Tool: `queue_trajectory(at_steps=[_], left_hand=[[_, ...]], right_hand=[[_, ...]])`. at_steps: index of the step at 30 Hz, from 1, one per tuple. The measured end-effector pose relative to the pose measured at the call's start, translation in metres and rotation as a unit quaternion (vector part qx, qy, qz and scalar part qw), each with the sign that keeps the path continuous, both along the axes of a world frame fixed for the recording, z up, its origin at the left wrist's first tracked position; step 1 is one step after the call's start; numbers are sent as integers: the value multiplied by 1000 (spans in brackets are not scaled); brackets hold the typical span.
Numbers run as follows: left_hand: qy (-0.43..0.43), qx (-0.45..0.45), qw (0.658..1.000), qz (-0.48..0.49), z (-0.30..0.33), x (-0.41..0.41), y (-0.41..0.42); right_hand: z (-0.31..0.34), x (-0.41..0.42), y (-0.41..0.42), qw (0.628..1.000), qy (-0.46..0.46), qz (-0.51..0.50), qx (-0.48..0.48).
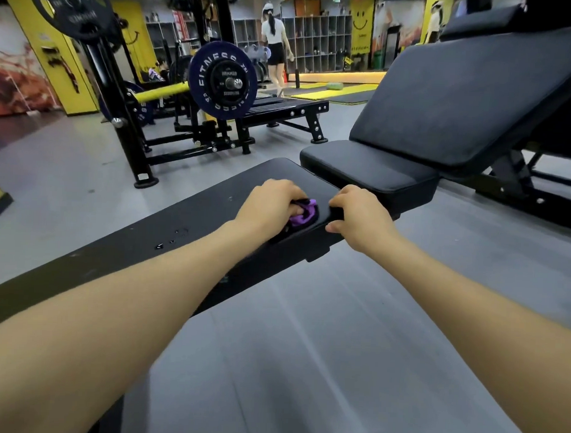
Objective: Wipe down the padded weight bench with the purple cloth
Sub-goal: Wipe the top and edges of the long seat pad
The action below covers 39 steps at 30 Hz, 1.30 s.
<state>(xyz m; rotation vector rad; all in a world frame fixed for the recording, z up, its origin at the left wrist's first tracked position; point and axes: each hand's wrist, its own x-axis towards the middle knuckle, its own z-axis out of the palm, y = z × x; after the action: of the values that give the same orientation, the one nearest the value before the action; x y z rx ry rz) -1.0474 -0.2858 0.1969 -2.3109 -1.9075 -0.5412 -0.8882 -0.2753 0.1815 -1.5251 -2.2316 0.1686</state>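
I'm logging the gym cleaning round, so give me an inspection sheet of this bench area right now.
Surface: flat padded bench, black, a few water droplets left of the hands.
Job's things: purple cloth, bunched near the bench's far end.
Clutter: nothing seen on the pad.
Hands: left hand grips the cloth; right hand, fingers curled over the bench's edge.
Cables: nothing seen.
Surroundings: incline bench just beyond; loaded barbell rack; a person walking away; grey floor.

Open grey floor (305, 346) lies along the near side of the counter (167, 231), giving free passage. The adjustable bench (370, 174) stands just beyond the counter's far end. The barbell rack (217, 84) stands well apart to the left.
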Motion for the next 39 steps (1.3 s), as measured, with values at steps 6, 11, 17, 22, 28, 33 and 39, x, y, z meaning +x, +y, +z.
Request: queue_trajectory(at_steps=[6, 11, 17, 22, 28, 33, 39], left_hand=[[4, 20, 1000, -8, -9, -25, -35], [46, 2, 999, -2, -6, -36, -36], [53, 4, 996, 78, 1, -11, 24], [33, -4, 998, 47, -1, -19, -19], [48, -12, 998, 46, -1, -27, 2], [31, 1, 993, 115, -3, -34, 43], [12, -14, 999, 51, -5, -40, -7]], right_hand=[[4, 1, 4, 1000, -8, 5, -3], [6, -1, 4, 1000, -4, 17, -11], [8, 0, 4, 999, 4, 19, -47], [11, -4, 8, 997, 4, 21, -71], [24, -10, 15, 995, 26, 35, -93], [25, -14, 13, 996, 14, 25, -90], [28, -22, 16, 994, -7, 34, -100]])
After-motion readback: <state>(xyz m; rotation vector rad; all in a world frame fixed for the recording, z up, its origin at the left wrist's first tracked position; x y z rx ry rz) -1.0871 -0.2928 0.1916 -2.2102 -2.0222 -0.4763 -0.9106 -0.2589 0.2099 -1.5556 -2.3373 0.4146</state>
